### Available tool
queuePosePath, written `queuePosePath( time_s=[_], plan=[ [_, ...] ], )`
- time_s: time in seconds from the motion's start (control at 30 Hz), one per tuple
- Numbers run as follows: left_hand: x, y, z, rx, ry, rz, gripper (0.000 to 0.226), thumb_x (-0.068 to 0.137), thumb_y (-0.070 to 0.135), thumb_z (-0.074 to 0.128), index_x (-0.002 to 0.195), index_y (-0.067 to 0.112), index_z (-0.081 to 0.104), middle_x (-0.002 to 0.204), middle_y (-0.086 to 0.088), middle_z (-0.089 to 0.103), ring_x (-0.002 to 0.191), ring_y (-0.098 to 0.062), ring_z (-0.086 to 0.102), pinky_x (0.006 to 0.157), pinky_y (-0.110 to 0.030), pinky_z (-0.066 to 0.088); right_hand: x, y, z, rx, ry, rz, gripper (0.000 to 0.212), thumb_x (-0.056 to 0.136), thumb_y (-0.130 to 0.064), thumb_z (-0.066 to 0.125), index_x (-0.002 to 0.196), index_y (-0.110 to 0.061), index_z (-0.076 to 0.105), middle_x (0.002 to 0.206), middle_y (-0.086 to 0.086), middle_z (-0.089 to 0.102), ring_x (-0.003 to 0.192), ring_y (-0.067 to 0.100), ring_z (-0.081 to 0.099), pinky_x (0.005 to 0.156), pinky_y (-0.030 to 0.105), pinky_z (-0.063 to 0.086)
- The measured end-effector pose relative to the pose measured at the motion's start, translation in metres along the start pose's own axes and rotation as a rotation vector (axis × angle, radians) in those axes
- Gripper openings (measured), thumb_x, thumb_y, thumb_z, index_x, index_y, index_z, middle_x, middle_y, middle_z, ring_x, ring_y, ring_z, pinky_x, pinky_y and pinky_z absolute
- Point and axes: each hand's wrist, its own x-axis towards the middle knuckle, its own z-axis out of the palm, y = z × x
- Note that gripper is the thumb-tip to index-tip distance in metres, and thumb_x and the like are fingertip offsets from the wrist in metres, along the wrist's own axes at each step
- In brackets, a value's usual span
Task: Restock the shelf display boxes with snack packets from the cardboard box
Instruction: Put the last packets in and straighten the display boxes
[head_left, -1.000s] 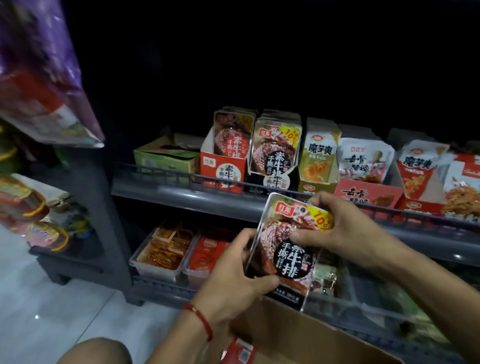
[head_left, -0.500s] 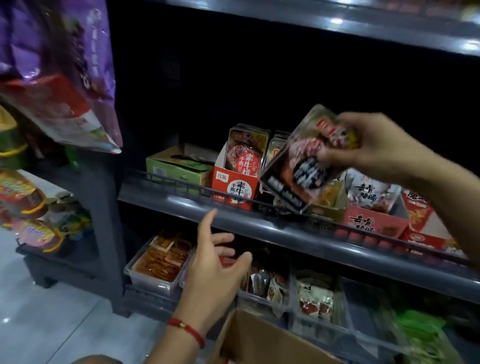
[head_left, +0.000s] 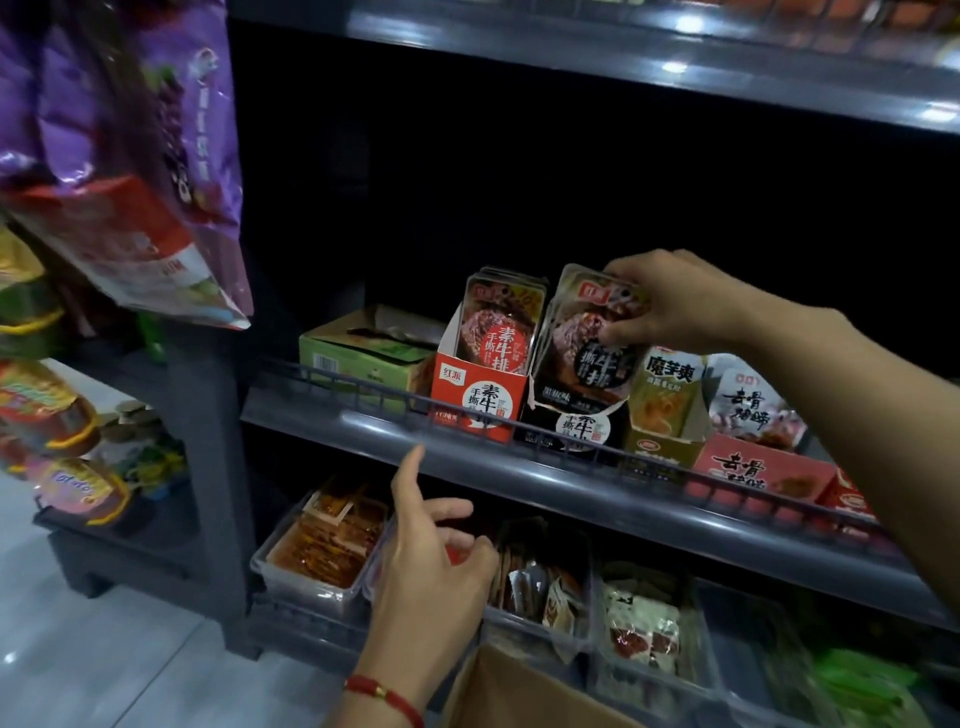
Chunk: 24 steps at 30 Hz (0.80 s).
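Black display box (head_left: 571, 423) on the shelf (head_left: 519, 467) now takes the packet (head_left: 587, 332); a second ago it sat low over the cardboard box (head_left: 519, 696) at 6 o'clock; right hand (head_left: 670, 301) pinches its top corner, seating it; left hand (head_left: 436, 566) let go, fingers loose, empty; one packet nearly stocked.

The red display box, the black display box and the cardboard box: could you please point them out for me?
red display box (head_left: 480, 397), head view, on its front panel.
black display box (head_left: 566, 428), head view, on its front label.
cardboard box (head_left: 511, 693), head view, on its brown flap.
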Motion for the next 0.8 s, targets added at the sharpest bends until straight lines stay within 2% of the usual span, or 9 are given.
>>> queuePosePath(
  time_s=[0.07,0.17,0.27,0.33,0.5,0.67,0.8],
  plan=[
    [0.001,0.000,0.002,0.012,-0.008,-0.005,0.096,0.091,0.010,0.068,0.151,0.054,0.007,0.111,0.018,0.060,0.083,0.005,0.064,0.075,-0.036,0.063,0.006,-0.002,0.013,-0.036,-0.034,0.043,0.039,0.082,-0.035,0.082,0.111,-0.026,0.058,0.102,-0.003,0.060,0.096,0.019,0.058,0.075,0.031,0.046],
    [0.000,0.002,0.005,0.022,-0.025,-0.027,0.094,0.093,0.009,0.066,0.153,0.050,0.008,0.111,0.017,0.060,0.085,0.000,0.064,0.073,-0.030,0.061,0.006,-0.006,0.034,-0.133,0.017,0.088,0.062,0.081,-0.040,0.083,0.131,-0.025,0.050,0.123,0.004,0.060,0.110,0.026,0.059,0.088,0.042,0.055],
    [0.000,0.003,0.007,0.016,-0.046,-0.042,0.092,0.093,0.007,0.065,0.155,0.045,0.009,0.111,0.015,0.060,0.086,-0.002,0.064,0.071,-0.024,0.055,-0.003,-0.007,0.051,-0.233,0.069,0.076,0.082,0.082,-0.041,0.081,0.148,-0.021,0.037,0.141,0.007,0.047,0.129,0.028,0.046,0.099,0.046,0.049],
    [-0.001,0.002,0.008,0.017,-0.052,-0.050,0.091,0.093,0.005,0.064,0.156,0.044,0.010,0.110,0.013,0.060,0.085,-0.003,0.063,0.071,-0.022,0.053,-0.010,-0.009,0.061,-0.270,0.077,0.091,0.091,0.081,-0.043,0.082,0.153,-0.019,0.032,0.146,0.010,0.042,0.133,0.031,0.040,0.103,0.047,0.046],
    [-0.003,0.002,0.011,0.033,-0.067,-0.074,0.096,0.093,0.005,0.066,0.156,0.045,0.007,0.110,0.014,0.060,0.087,-0.003,0.063,0.066,-0.018,0.051,-0.015,-0.011,0.079,-0.221,0.157,0.106,0.084,0.081,-0.030,0.083,0.147,-0.016,0.033,0.137,0.013,0.039,0.126,0.031,0.043,0.102,0.051,0.048],
    [-0.002,0.000,0.013,0.046,-0.071,-0.076,0.096,0.093,0.004,0.066,0.157,0.043,0.007,0.110,0.012,0.060,0.090,-0.006,0.064,0.067,-0.020,0.052,-0.019,-0.011,0.082,-0.268,0.224,0.023,0.080,0.081,-0.026,0.083,0.144,-0.012,0.035,0.132,0.012,0.040,0.116,0.027,0.047,0.091,0.043,0.051],
    [-0.001,-0.002,0.012,0.066,-0.078,-0.069,0.088,0.093,0.007,0.066,0.154,0.045,0.014,0.110,0.012,0.060,0.090,-0.007,0.063,0.068,-0.020,0.051,-0.018,-0.009,0.083,-0.291,0.178,0.048,0.087,0.087,-0.031,0.077,0.154,-0.012,0.024,0.148,0.016,0.034,0.134,0.033,0.040,0.106,0.052,0.043]
  ],
)
